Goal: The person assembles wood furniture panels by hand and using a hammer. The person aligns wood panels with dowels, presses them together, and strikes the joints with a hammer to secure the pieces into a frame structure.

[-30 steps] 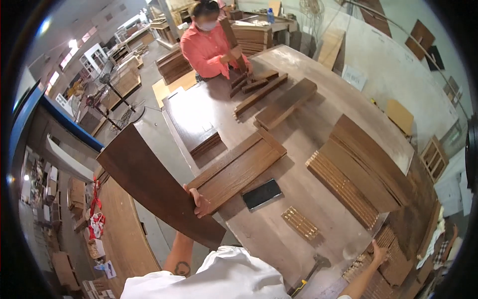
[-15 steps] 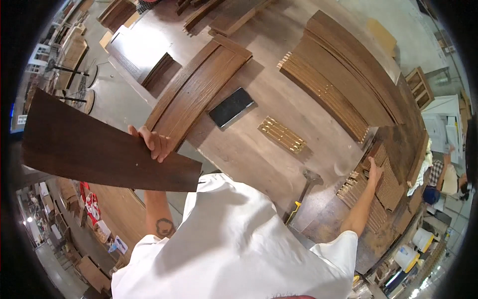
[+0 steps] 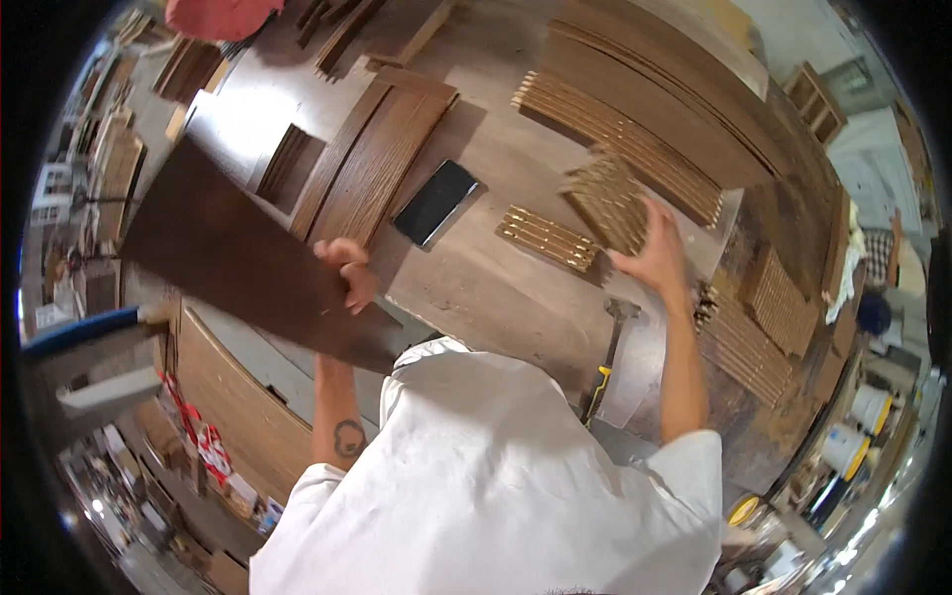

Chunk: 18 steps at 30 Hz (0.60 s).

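Observation:
My left hand (image 3: 347,276) is closed on the edge of a large dark brown wooden panel (image 3: 238,248), held up off the table at the left. In my right hand (image 3: 654,256) is a bundle of short wooden slats (image 3: 610,201) with pale ends, lifted above the table and slightly blurred. Just left of it, a smaller stack of slats (image 3: 545,238) lies on the table. A dark phone-like slab (image 3: 434,203) rests further left. Beyond it sits a framed brown wooden panel (image 3: 382,149). A hammer (image 3: 607,352) with a yellow and black handle lies nearer to me.
Long slats with pale ends (image 3: 620,139) lie beside wide panels (image 3: 654,84) at the far right. More short slats (image 3: 749,342) are piled at the table's right side. Further wooden pieces (image 3: 347,35) lie at the far edge. A brown board (image 3: 238,382) stands at my left.
My right hand has come up and leftward from the pile at the right, carrying a bundle of slats. The panel in my left hand has swung, and the view has shifted.

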### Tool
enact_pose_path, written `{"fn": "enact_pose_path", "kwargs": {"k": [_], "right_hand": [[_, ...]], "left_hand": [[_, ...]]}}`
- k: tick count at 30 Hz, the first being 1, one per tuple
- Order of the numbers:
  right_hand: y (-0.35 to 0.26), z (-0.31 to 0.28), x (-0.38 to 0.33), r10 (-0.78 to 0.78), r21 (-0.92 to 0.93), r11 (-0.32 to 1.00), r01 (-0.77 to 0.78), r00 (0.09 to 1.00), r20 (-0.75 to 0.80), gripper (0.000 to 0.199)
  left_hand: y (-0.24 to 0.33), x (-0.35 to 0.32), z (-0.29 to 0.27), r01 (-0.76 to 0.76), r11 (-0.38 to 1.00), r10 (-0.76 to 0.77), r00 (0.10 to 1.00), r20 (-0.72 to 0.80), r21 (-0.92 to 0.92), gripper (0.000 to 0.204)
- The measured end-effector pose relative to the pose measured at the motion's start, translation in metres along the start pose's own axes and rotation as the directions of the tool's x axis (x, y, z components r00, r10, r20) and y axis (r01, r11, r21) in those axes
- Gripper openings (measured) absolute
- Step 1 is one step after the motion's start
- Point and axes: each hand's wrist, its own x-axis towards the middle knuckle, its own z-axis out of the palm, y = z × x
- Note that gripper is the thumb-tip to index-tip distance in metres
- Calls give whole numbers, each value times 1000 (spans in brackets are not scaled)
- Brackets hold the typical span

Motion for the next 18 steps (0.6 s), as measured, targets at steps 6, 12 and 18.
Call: {"fn": "enact_pose_path", "kwargs": {"k": [6, 12, 18], "right_hand": [[-7, 28, 71, -178, -74, 978, 197, 961, 210, 98], [-1, 43, 74, -242, -24, 964, 263, 916, 320, 102], [25, 54, 72, -144, 43, 989, 138, 908, 393, 99]], "left_hand": [[-98, 44, -13, 337, 938, -337, 941, -17, 76, 60], [-127, 76, 19, 574, 808, -514, 795, -321, 128, 51], [-154, 98, 9, 644, 756, -585, 746, -318, 121, 51]]}}
